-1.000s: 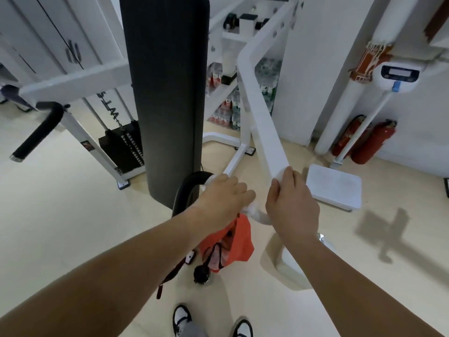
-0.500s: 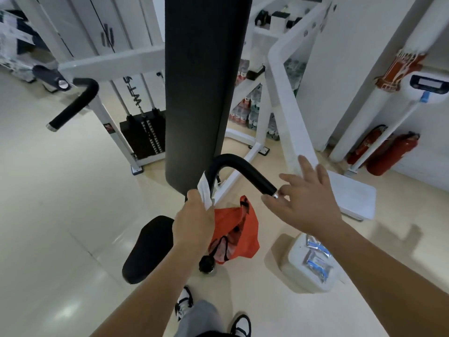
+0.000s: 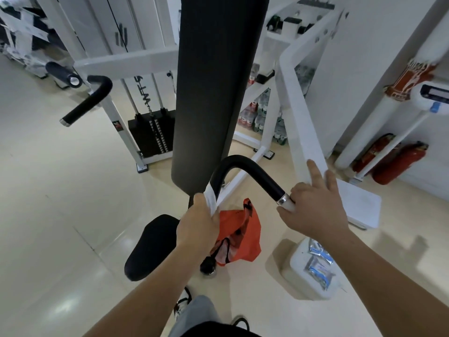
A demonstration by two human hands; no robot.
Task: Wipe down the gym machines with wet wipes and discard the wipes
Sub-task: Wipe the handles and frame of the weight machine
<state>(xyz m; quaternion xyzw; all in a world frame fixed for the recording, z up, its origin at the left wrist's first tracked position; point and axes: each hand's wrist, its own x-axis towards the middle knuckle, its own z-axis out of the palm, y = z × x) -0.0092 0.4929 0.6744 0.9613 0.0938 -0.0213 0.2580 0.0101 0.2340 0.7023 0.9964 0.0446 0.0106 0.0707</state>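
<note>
My left hand (image 3: pixel 198 222) grips a white wet wipe (image 3: pixel 211 199) against the lower end of the machine's curved black handle (image 3: pixel 245 171). My right hand (image 3: pixel 313 207) sits at the handle's other end, thumb and palm around the white bar below the chrome collar (image 3: pixel 283 198), with two fingers straight up against the white frame arm (image 3: pixel 301 122). An orange bag (image 3: pixel 239 235) hangs just below the handle. The tall black back pad (image 3: pixel 213 81) stands behind it, the black seat (image 3: pixel 150 246) lower left.
A white container (image 3: pixel 300 271) with wipe packets (image 3: pixel 319 266) sits on the floor at right. A white scale platform (image 3: pixel 359 207) and two red fire extinguishers (image 3: pixel 398 164) stand further right. The weight stack (image 3: pixel 153 135) and a second black handle (image 3: pixel 87 100) are at left. Open floor lies left.
My left hand has pulled the wipe down along the black handle from its top bend. My right hand let go of the white frame arm and came down onto the handle's end.
</note>
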